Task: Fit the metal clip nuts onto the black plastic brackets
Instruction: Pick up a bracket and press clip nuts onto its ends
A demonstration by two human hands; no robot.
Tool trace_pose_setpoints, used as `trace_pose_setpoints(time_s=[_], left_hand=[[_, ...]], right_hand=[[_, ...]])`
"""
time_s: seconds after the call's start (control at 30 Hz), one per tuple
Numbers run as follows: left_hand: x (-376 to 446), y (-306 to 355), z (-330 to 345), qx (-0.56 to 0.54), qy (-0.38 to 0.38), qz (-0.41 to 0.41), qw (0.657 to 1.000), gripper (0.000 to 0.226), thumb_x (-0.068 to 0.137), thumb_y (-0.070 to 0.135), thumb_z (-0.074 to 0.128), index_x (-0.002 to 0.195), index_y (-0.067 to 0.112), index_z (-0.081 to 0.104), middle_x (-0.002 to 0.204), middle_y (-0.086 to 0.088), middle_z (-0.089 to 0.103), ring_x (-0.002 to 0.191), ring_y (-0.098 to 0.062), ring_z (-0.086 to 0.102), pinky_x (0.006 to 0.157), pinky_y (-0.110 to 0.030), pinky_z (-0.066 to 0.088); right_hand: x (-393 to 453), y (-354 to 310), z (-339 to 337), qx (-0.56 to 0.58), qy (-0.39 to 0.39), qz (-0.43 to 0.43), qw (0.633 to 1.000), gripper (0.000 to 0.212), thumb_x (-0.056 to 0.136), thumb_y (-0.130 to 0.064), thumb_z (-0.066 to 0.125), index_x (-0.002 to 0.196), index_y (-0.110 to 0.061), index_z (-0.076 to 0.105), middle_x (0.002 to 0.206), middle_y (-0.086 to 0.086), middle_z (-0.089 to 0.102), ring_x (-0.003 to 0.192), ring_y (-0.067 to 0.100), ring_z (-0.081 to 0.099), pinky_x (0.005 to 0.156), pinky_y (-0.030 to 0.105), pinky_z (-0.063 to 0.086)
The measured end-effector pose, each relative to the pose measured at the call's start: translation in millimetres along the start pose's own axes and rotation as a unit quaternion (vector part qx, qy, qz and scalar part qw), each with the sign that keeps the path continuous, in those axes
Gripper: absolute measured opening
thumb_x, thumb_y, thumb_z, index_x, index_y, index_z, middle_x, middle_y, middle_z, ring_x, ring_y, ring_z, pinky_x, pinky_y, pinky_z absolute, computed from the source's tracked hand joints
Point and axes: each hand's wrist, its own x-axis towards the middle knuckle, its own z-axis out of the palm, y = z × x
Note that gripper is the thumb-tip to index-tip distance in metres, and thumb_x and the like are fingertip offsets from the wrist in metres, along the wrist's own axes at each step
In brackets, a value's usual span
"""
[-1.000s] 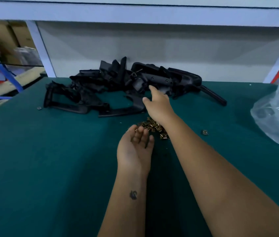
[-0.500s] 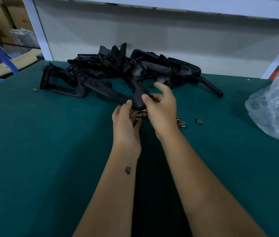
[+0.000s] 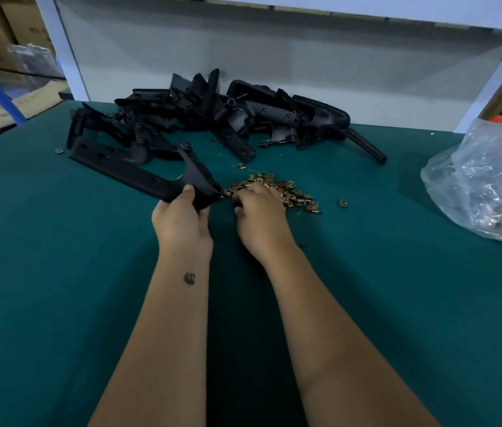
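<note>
1. One black bracket [image 3: 139,174] has been pulled out of the pile of brackets [image 3: 228,118] toward the person; 0.5 s ago it was only being reached for by both hands.
2. Near end of bracket is now gripped by left hand [image 3: 182,220], thumb on top.
3. Right hand [image 3: 259,217] has been taken off the bracket and laid on the heap of clip nuts [image 3: 293,192], fingers curled into it; whether a nut is pinched can't be seen.
</note>
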Motion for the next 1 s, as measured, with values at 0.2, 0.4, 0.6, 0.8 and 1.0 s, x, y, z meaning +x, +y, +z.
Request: trace_pose_setpoints(time_s=[0.2,0.4,0.6,0.8,1.0], left_hand=[[2,-9,8,0.03,-0.072,-0.03,0.997,0.034,0.101,-0.001,0.044,0.13,0.016,0.052,0.12,-0.007,0.062,0.099,-0.018,0.064,0.066,-0.028,0.054],[-3,-21,14,-0.006,-0.147,-0.09,0.985,0.039,0.101,-0.006,0.037,0.113,0.025,0.059,0.114,-0.011,0.065,0.094,-0.026,0.068,0.07,-0.04,0.058],[-10,-30,14,-0.006,-0.194,-0.145,0.97,0.038,0.099,-0.004,0.037,0.108,0.022,0.063,0.099,-0.007,0.073,0.081,-0.02,0.075,0.063,-0.035,0.059],[-20,-33,16,0.04,-0.238,-0.153,0.958,0.031,0.094,0.013,0.061,0.124,0.006,0.058,0.116,-0.015,0.069,0.105,-0.026,0.068,0.094,-0.041,0.055],[-17,-32,15,0.037,-0.232,-0.151,0.96,0.017,0.094,0.015,0.062,0.107,0.006,0.065,0.094,-0.009,0.074,0.081,-0.018,0.072,0.064,-0.027,0.058]], right_hand=[[-5,-2,-4,0.023,0.029,-0.002,0.999,0.014,0.089,0.006,0.051,0.094,-0.007,0.052,0.105,0.016,0.056,0.103,0.032,0.047,0.072,0.028,0.026],[-20,7,-15,0.353,0.147,0.118,0.917,0.022,0.097,-0.004,0.051,0.106,-0.014,0.068,0.107,0.0,0.064,0.1,0.009,0.059,0.087,0.016,0.046],[-29,19,-26,0.623,0.183,0.199,0.734,0.018,0.094,0.0,0.058,0.089,-0.015,0.066,0.095,0.006,0.069,0.09,0.016,0.065,0.09,0.031,0.055],[-31,15,-35,0.707,0.17,0.187,0.66,0.019,0.095,-0.001,0.057,0.088,-0.016,0.065,0.088,0.004,0.064,0.086,0.02,0.059,0.083,0.035,0.049],[-30,12,-39,0.748,0.138,0.186,0.622,0.019,0.096,0.001,0.053,0.085,-0.012,0.062,0.076,0.006,0.067,0.067,0.015,0.063,0.068,0.026,0.053]])
